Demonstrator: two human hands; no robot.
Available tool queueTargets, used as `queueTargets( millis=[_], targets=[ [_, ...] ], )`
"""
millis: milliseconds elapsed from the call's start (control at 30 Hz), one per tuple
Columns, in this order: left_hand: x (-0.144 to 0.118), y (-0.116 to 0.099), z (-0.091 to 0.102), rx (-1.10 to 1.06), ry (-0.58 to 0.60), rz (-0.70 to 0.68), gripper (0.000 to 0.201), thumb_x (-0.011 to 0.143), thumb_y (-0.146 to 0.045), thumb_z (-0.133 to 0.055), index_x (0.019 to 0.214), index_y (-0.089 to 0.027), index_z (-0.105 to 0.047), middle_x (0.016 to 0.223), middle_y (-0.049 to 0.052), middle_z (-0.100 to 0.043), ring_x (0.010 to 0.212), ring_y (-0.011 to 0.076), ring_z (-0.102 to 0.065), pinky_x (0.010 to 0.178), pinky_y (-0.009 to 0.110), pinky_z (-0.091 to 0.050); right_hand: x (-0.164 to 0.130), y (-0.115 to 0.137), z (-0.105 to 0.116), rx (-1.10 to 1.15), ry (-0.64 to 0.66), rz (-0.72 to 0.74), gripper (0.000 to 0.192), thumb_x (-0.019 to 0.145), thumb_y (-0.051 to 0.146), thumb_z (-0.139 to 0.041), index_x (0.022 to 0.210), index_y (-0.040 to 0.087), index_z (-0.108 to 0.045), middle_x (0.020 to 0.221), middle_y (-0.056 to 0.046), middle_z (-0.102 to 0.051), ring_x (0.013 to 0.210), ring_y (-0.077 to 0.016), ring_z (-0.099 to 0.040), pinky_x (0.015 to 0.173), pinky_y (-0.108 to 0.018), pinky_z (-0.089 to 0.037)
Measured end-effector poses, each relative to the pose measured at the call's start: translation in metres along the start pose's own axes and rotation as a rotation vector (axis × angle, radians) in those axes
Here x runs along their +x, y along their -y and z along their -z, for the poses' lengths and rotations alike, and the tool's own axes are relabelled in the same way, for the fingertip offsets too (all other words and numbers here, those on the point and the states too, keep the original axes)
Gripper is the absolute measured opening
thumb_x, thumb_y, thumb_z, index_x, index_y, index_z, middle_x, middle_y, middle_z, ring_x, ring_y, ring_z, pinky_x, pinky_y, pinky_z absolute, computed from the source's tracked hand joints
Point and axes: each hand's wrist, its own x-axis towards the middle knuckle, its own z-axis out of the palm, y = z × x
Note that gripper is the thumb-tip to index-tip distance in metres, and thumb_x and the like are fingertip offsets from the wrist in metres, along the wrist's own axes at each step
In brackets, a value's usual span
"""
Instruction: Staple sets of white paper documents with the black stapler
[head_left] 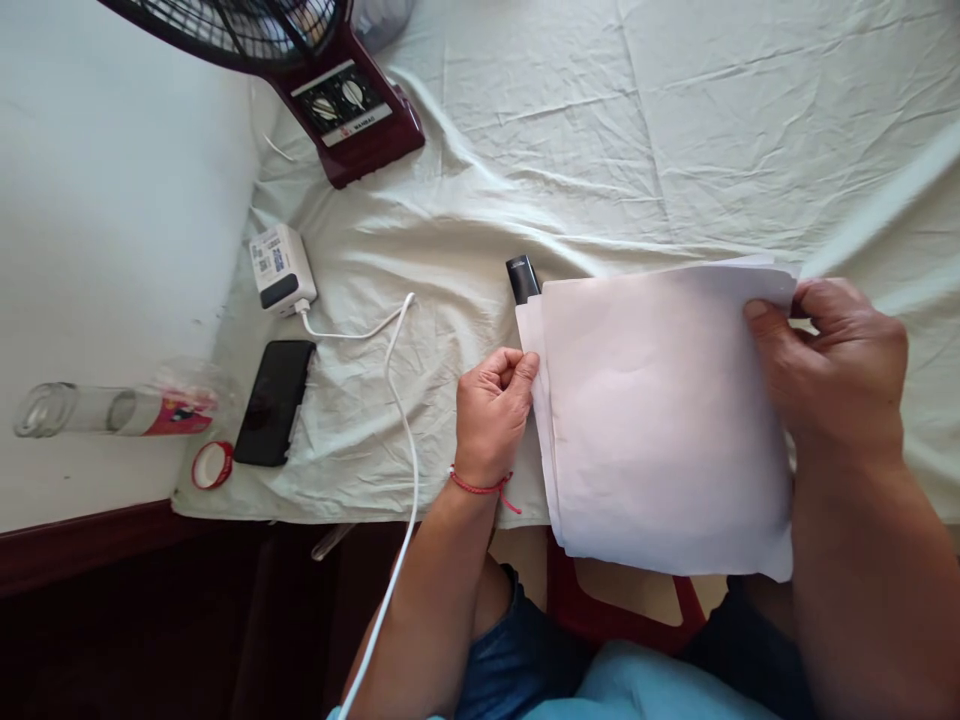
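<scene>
Paper sheets [660, 420] — a loose white stack, held at both side edges and lying over the near edge of the cloth-covered table [675, 130], the lower corner overhanging toward the lap. Sheet edges are fanned slightly along the left side.

Left hand [491, 410] is curled, thumb and fingers pinching the left edge of the stack near its upper corner. A red thread bracelet [480, 487] sits on that wrist. Right hand [832, 370] grips the upper right corner, thumb on top of the sheets, fingers folded behind; the corner bends up a little under the grip.

Nearest the body: blue shorts [517, 650], and a red stool [600, 610] showing below the paper.

Just beyond the stack's upper left corner, a small black object [522, 277] lies on the cloth, partly tucked under the sheets — cannot tell what it is.

Left of the hands, a white cable [401, 400] runs from a white charger block [281, 268] across the cloth and down off the table edge. A black phone [274, 402] lies face up near the table's left edge, a roll of red tape [212, 464] just beside it. A clear bottle [105, 410] lies on its side against the wall, further left.

Far left corner: the dark red base of a fan [349, 110] with two dials, grille above it.
</scene>
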Motion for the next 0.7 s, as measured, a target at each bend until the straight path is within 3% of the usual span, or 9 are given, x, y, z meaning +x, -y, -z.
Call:
queueTargets(
  millis=[200, 400, 700],
  targets=[
    [-0.0009, -0.0053, 0.0005, 0.024, 0.033, 0.003, 0.038, 0.091, -0.051, -0.077, 0.074, -0.02, -0.062, 0.055, -0.007, -0.045, 0.05, 0.008, -0.035, 0.048, 0.024, -0.027, -0.0023, 0.0023, 0.0001, 0.086, 0.053, -0.105, 0.018, 0.09, 0.035, -0.074, 0.079, 0.022, -0.07, 0.067, 0.004, -0.047, 0.064, -0.0104, -0.039, 0.06, -0.031, -0.031],
    [-0.0029, -0.0033, 0.0007, 0.105, 0.027, -0.043, 0.037, 0.097, -0.047, -0.071, 0.074, -0.02, -0.06, 0.056, -0.006, -0.046, 0.05, 0.0085, -0.038, 0.049, 0.025, -0.027, -0.0038, 0.0044, 0.0007, 0.058, 0.039, -0.116, 0.019, 0.089, 0.035, -0.074, 0.077, 0.022, -0.069, 0.066, 0.005, -0.044, 0.065, -0.0103, -0.038, 0.061, -0.031, -0.032],
    [-0.0037, -0.003, 0.0002, 0.177, 0.024, -0.071, 0.039, 0.102, -0.045, -0.066, 0.072, -0.021, -0.059, 0.056, -0.005, -0.046, 0.053, 0.0105, -0.038, 0.053, 0.027, -0.029, -0.0035, -0.0021, 0.004, 0.079, 0.115, -0.092, 0.019, 0.092, 0.036, -0.073, 0.08, 0.022, -0.071, 0.069, 0.004, -0.046, 0.067, -0.0114, -0.038, 0.06, -0.029, -0.03]
  ],
)
